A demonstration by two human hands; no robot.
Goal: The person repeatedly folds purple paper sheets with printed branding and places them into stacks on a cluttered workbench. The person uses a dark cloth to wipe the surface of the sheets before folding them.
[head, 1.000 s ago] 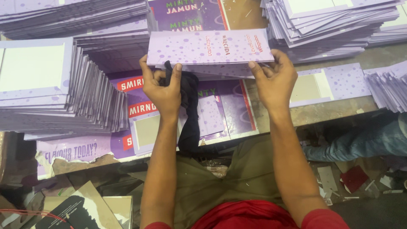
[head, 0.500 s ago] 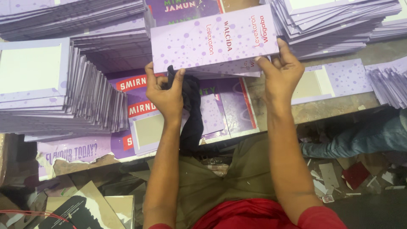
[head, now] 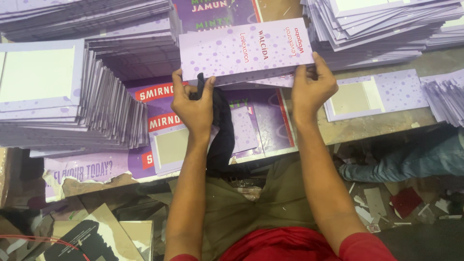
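Observation:
I hold a folded lilac card carton (head: pixel 244 52), dotted with purple spots, flat above the worktable. My left hand (head: pixel 192 105) grips its near left edge and also pinches a black cloth (head: pixel 221 130) that hangs down toward my lap. My right hand (head: pixel 311 87) grips the near right edge, fingers on top. The carton's printed face points up toward the camera.
Tall stacks of the same lilac cartons stand at the left (head: pixel 58 96) and at the upper right (head: pixel 377 29). Purple printed sheets (head: pixel 169 121) cover the table under my hands. One flat carton (head: pixel 374 96) lies at the right. Another person's leg in jeans (head: pixel 411 159) and scraps show below.
The carton has turned from edge-on and low to flat with its printed face fully up. Both hands shifted slightly up and apart along its near edge.

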